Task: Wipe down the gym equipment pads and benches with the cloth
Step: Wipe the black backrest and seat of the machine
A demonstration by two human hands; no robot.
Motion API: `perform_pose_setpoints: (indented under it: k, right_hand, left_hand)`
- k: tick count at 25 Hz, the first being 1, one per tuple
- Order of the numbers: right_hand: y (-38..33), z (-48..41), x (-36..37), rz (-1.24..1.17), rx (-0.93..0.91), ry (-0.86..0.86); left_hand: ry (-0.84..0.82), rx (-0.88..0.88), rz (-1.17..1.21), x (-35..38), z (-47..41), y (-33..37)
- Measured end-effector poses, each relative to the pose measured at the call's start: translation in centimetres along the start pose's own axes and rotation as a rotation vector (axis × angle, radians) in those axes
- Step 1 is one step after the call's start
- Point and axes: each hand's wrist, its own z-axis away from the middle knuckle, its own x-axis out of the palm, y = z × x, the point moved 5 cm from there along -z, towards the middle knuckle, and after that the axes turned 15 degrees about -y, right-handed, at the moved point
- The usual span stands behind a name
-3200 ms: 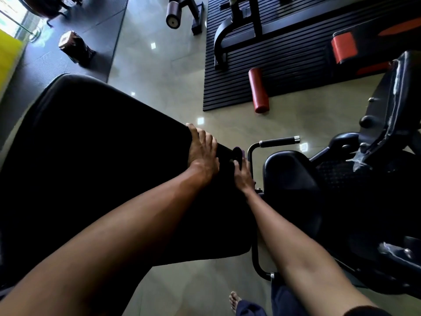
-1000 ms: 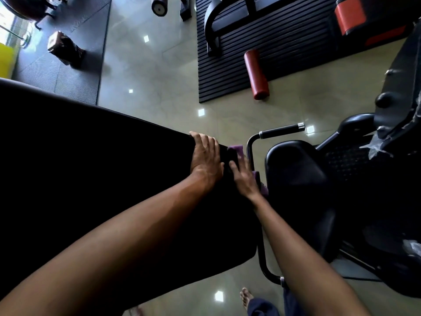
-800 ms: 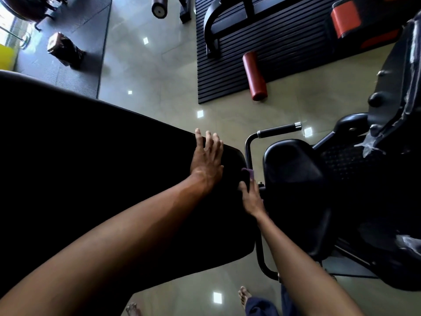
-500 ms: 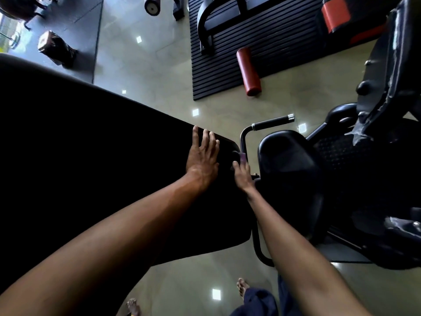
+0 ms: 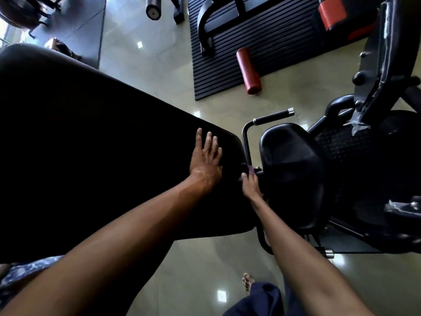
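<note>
Two hands in shot, both low in the middle of the frame. The left hand lay flat on the near corner of the big black back pad, fingers straight, gripping nothing, just pressing on the vinyl. The right hand was poked down into the narrow gap between that pad and the black seat pad, right of centre. Only a tiny sliver of the purple cloth showed at its fingertips, so it looked pinched there, but most of the cloth and the fingers were hidden.

My worry: that gap is tight, with the metal handle bar and its frame tubing running right beside the hand. I reckon the cloth could snag on the hardware down there, or slip out of such a small pinch and drop onto the tiled floor. Knuckles could scrape too. And if the pad pivots, leaning on it might shift it.
</note>
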Motion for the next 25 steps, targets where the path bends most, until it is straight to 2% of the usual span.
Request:
perform_pose_setpoints:
  k: [3,6,8,11,14,16,19,21,23,25]
  right_hand:
    - [-4.5,5.4,2.8,0.07,-0.318,-0.046]
    - [-2.9,11.1,4.6,0.11,-0.567,-0.05]
    - [-0.6,10.9,4.4,0.125,-0.549,-0.013]
    - [2.3,6.3,2.8,0.122,-0.286,0.046]
    - [3.1,1.3,0.4,0.015,-0.066,-0.021]
    - [1.2,1.2,0.4,-0.006,-0.09,-0.043]
    - [-3.0,7.5,3.7,0.069,-0.399,-0.074]
    - [-2.2,11.9,5.5,0.108,-0.565,-0.064]
    - [0.7,12.7,5.3,0.115,-0.553,-0.041]
    - [3.1,10.2,4.2,0.072,-0.393,-0.001]
  left_hand:
    - [-0.005,0.01,-0.008,0.2,0.1,0.1]
    - [0.007,-0.003,-0.031,0.4,-0.1,0.3]
    - [0.011,-0.005,-0.035,0.4,0.0,0.3]
    - [0.006,-0.005,-0.033,0.4,0.1,0.3]
    - [0.01,-0.014,-0.035,0.3,0.1,0.4]
    - [0.007,-0.016,-0.03,0.3,0.1,0.4]
    - [0.014,-0.019,-0.018,0.2,0.2,0.2]
    - [0.019,-0.01,-0.003,0.2,0.6,0.2]
    - [0.013,-0.009,0.014,0.4,1.3,0.3]
    - [0.017,-0.007,0.032,0.9,2.5,0.5]
